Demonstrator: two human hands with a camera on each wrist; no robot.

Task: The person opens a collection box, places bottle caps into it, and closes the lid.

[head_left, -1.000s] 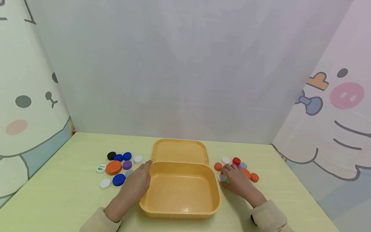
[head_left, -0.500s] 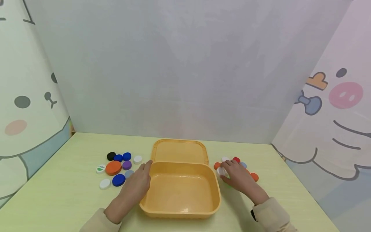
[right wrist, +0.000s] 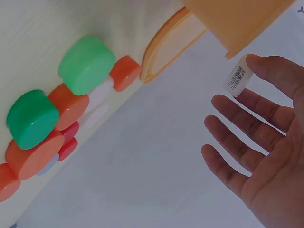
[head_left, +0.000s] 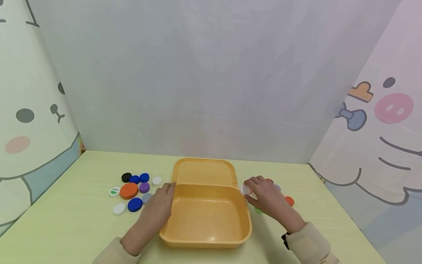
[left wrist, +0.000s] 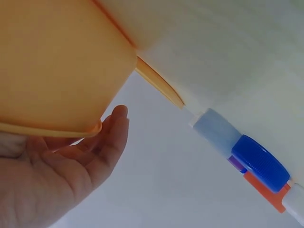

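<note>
In the right wrist view my right hand point(right wrist: 275, 133) pinches a white bottle cap point(right wrist: 239, 76) with a printed code between thumb and index finger; the other fingers are spread. The head view has this hand point(head_left: 268, 196) just off the right rim of a yellow plastic box point(head_left: 206, 212), the cap point(head_left: 245, 190) at its fingertips. My left hand point(head_left: 156, 205) holds the box's left rim near the far corner. From the left wrist, that hand point(left wrist: 61, 180) lies at the rim point(left wrist: 47, 130) with part of it hidden behind the wall. Inside the box only bare bottom shows.
The yellow lid point(head_left: 204, 171) lies behind the box. Left of it several bottle caps are grouped, among them a large orange cap point(head_left: 129, 191) and a blue cap point(head_left: 134, 204). More caps lie beneath my right hand, including a light green cap point(right wrist: 87, 65) and a dark green one point(right wrist: 32, 118).
My right hand has picked the white cap out of the right-hand group and carried it left to the box's rim. The left hand has shifted slightly right along the box's left rim.
</note>
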